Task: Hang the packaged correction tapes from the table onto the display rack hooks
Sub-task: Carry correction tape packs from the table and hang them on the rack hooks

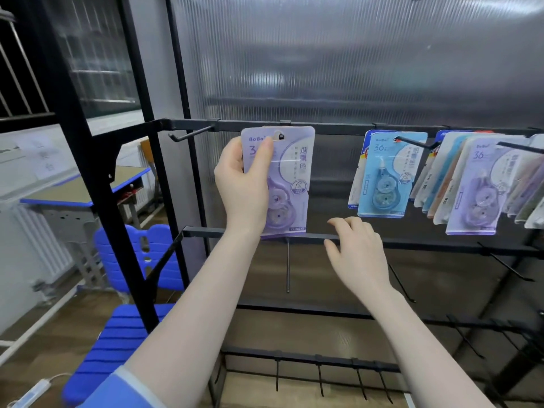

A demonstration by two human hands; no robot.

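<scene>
Purple correction tape pack (284, 184) sits at the top rail (323, 128), hole on its hook tip. Our left hand (244, 184) pinches the card edge; right hand (357, 254) below, relaxed, empty. We keep the card square and slide it back.

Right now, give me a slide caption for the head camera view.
Left hand slips a purple correction tape pack onto a rack hook; right hand hovers open.

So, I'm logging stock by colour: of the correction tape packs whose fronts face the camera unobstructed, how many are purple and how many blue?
Purple: 2 (held purple pack, in the left hand; hanging purple pack)
Blue: 1 (blue pack)
Total: 3; stacked packs behind them are uncountable.
</scene>
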